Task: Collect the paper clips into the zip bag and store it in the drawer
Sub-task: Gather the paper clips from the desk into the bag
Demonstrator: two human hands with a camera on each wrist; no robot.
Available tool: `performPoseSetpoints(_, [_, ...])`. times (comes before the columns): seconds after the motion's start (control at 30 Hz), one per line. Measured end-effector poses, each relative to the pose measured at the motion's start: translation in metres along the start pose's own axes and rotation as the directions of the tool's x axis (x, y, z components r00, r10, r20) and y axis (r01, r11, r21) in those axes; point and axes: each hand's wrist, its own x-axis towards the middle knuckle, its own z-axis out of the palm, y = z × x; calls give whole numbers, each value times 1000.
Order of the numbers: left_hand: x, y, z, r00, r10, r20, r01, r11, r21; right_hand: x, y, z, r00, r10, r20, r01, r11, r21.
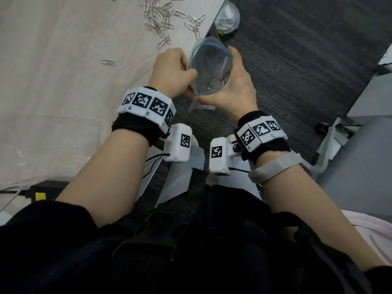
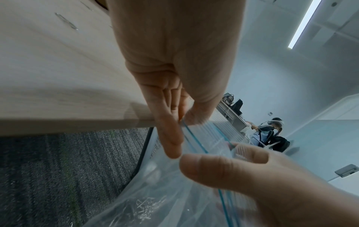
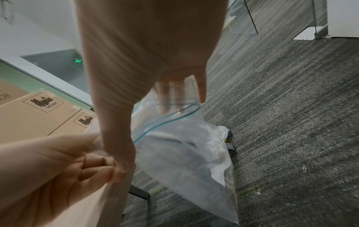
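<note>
Both hands pinching zip bag (image 1: 209, 66) open

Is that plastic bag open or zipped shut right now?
Open. Both hands hold the zip bag with its blue-lined mouth spread wide; a few paper clips lie inside.

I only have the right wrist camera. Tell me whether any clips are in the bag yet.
Observer: Yes. The head view shows a small cluster of paper clips at the bottom of the zip bag.
Operator: Report what is on the table.
Observer: A heap of loose clips lies on the table, with one stray clip apart from it.
Operator: Describe the left hand's grip.
Observer: In the left wrist view the left hand pinches the bag's rim right at the blue zip strip, and the mouth is open.
</note>
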Motion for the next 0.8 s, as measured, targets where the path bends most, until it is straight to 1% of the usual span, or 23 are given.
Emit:
performPoseSetpoints(0.1, [-4,4,-2,997,-71,26,72,996,-43,-4,1,3,998,-3,-59,4,1000,8])
performPoseSetpoints(0.17, [-3,3,-1,997,-79,25,80,995,-62,-5,1,4,997,7,-73,-6,1000,11])
performPoseSetpoints(0.27, [-4,2,-1,997,-76,23,78,995,-57,-5,1,4,997,18,-71,-17,1000,10])
performPoseSetpoints(0.4, [-4,-1,-1,1000,-22,14,22,1000,-10,-3,-1,4,998,22,-52,-24,999,-47])
performPoseSetpoints(0.57, [-2,-2,2,1000,6,3,-6,1000,26,-3,0,4,998,16,-56,-20,998,-66])
performPoseSetpoints(0.8, [-5,-1,2,998,-48,-44,46,998,-49,-2,3,2,999,-1,-53,-5,994,-113])
